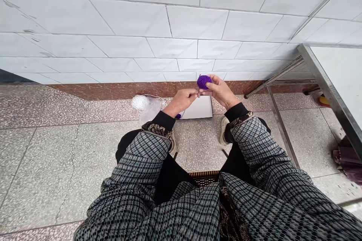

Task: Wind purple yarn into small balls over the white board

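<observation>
A purple ball of yarn is held up in front of me by my right hand, its fingers closed around the ball's right side and underside. Just left of it, my left hand is closed in a pinch, fingertips close to those of the right hand. A thin strand seems to run between the fingertips, though it is too fine to follow clearly. Below the hands, a shallow white box lies on the floor. Beside my left wrist shows a small purple bit of yarn at the box's left side.
Crumpled clear plastic lies left of the box. A white tiled wall rises ahead. To the right stands a metal-framed table, with dark purple fabric below it. My shoes flank the box's near side.
</observation>
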`<act>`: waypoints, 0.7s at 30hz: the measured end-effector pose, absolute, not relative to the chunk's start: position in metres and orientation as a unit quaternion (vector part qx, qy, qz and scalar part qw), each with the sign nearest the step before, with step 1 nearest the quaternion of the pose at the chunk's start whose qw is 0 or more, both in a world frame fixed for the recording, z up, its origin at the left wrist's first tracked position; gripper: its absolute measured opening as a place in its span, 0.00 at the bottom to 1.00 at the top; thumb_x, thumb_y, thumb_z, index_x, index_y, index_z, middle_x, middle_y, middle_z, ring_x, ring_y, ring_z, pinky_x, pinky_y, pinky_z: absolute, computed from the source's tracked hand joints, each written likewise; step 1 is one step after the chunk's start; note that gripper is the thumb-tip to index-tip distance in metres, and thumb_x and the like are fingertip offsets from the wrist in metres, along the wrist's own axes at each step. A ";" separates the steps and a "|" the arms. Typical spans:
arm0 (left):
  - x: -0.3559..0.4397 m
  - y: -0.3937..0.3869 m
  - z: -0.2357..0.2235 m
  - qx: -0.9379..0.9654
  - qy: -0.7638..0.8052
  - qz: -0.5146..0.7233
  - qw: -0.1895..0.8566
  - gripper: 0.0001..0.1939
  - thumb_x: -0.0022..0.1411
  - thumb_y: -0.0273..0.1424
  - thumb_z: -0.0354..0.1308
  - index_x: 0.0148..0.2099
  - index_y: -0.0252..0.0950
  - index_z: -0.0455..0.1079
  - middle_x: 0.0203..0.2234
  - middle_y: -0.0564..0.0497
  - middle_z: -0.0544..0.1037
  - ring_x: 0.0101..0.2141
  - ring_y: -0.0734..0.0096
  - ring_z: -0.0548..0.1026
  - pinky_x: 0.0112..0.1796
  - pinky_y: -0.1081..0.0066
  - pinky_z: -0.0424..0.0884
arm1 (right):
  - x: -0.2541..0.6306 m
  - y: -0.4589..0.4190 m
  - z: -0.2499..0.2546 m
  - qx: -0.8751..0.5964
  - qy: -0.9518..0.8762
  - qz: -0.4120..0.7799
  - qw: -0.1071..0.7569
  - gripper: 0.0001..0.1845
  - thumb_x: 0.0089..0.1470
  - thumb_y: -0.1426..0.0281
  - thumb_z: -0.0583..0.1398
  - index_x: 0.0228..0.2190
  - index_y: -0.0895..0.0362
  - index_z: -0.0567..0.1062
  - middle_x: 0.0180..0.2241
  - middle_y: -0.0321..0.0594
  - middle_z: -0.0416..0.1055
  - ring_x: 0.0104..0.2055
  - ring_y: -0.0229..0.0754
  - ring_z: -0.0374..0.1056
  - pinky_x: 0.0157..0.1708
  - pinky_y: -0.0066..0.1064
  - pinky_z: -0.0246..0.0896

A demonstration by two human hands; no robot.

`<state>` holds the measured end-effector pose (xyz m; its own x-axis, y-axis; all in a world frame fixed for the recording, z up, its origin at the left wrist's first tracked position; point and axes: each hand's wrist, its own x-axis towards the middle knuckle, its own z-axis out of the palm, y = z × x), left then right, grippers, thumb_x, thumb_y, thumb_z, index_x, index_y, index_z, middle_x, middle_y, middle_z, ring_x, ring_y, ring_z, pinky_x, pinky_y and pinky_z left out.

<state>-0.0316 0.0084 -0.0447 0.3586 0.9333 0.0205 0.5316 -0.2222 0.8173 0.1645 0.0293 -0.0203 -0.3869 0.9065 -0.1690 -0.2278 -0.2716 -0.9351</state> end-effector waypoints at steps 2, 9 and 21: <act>-0.029 0.005 -0.042 0.767 0.458 0.236 0.383 0.11 0.64 0.30 0.52 0.37 0.34 0.77 0.28 0.52 0.78 0.29 0.72 0.71 0.35 0.71 0.66 | 0.164 0.032 -0.025 -0.421 -0.457 0.661 0.422 0.20 0.51 0.65 0.69 0.40 0.53 0.65 0.37 0.35 0.74 0.32 0.34 0.74 0.32 0.27 0.72; -0.033 0.002 -0.034 0.792 0.420 0.253 0.364 0.10 0.63 0.28 0.53 0.35 0.35 0.76 0.32 0.49 0.81 0.34 0.70 0.75 0.41 0.69 0.69 | 0.163 0.032 -0.037 -0.534 -0.574 0.560 0.268 0.17 0.48 0.80 0.65 0.36 0.55 0.65 0.30 0.32 0.69 0.23 0.32 0.65 0.22 0.25 0.61; -0.036 0.008 -0.035 0.737 0.485 0.277 0.380 0.10 0.63 0.29 0.51 0.33 0.35 0.73 0.26 0.53 0.74 0.28 0.71 0.68 0.34 0.70 0.64 | 0.172 0.031 -0.016 -0.359 -0.479 0.687 0.411 0.27 0.50 0.58 0.70 0.45 0.51 0.63 0.38 0.36 0.72 0.37 0.37 0.73 0.38 0.30 0.72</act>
<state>-0.0356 0.0076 -0.0348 0.3751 0.9261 0.0403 0.5051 -0.2407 0.8288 0.1724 0.0312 -0.0160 -0.4041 0.9092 -0.1001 -0.2208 -0.2032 -0.9539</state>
